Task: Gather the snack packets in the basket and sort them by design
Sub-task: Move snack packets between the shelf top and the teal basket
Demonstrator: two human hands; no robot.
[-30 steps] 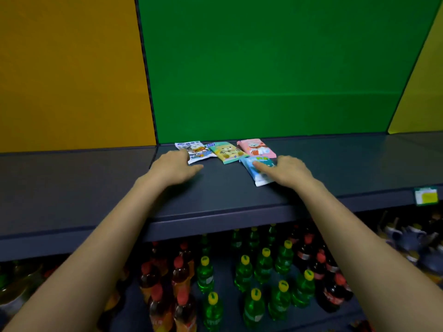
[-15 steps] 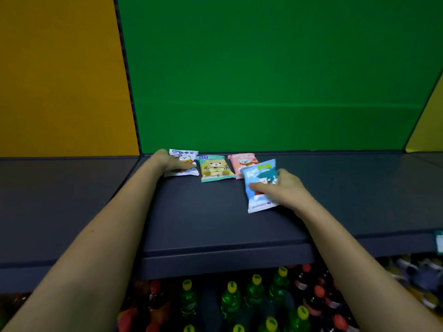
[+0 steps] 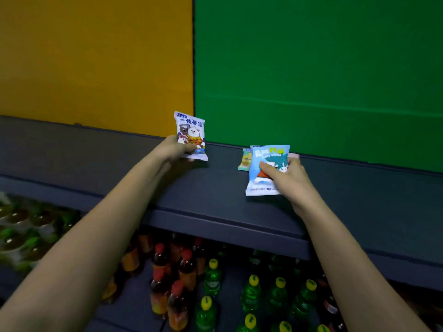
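Note:
My left hand (image 3: 176, 149) grips a white snack packet (image 3: 191, 134) with cartoon animals, held upright above the dark shelf (image 3: 215, 188). My right hand (image 3: 286, 178) pinches a blue packet (image 3: 266, 164) with white rabbits, lifted and tilted toward me. Behind the blue packet a yellow-green packet (image 3: 245, 160) lies flat on the shelf, mostly hidden. A pink packet edge (image 3: 294, 155) peeks out past my right fingers. No basket is in view.
Yellow (image 3: 96, 61) and green (image 3: 311, 68) panels stand behind the shelf. Below the shelf's front edge stand several green bottles with yellow caps (image 3: 250, 293) and dark bottles with red caps (image 3: 177, 300). More bottles sit blurred at the lower left (image 3: 28, 226).
Both hands have lifted their packets off the shelf: the left raised the white one upright, the right raised the blue one. The camera swung left and down.

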